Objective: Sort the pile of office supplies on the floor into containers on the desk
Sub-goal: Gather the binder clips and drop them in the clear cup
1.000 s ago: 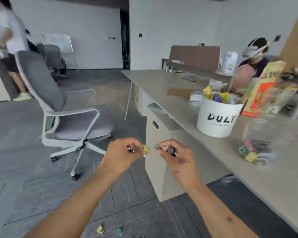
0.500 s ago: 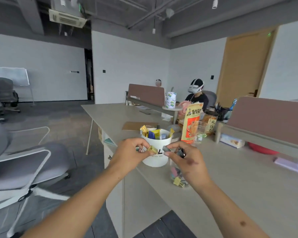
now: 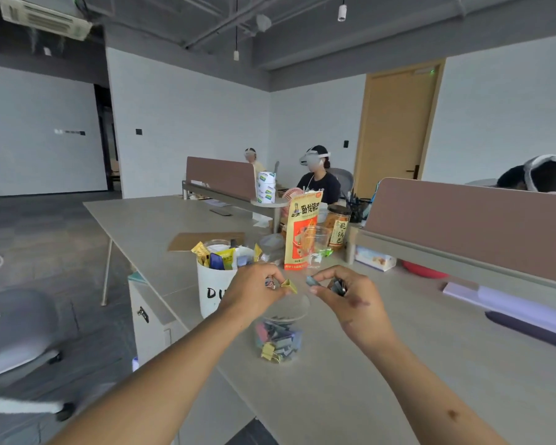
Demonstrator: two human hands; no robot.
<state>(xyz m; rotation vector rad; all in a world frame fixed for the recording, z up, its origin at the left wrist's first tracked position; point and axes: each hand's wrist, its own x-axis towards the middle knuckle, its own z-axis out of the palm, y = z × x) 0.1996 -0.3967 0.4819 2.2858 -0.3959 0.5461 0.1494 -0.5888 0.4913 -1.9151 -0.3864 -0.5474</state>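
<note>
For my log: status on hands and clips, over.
Left hand pinches yellow clip; right hand pinches grey clip. Both over clear jar on desk. Jar mouth unobstructed.

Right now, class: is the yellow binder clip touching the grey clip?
Apart. The head view shows a clear gap between the yellow binder clip and the grey clip.

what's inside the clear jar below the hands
The clear jar holds a heap of binder clips, yellow, grey and pink. Those buried lower are covered.

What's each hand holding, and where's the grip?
Left hand pinches a yellow binder clip by its wire handles; right hand pinches a grey clip at one end.
</note>
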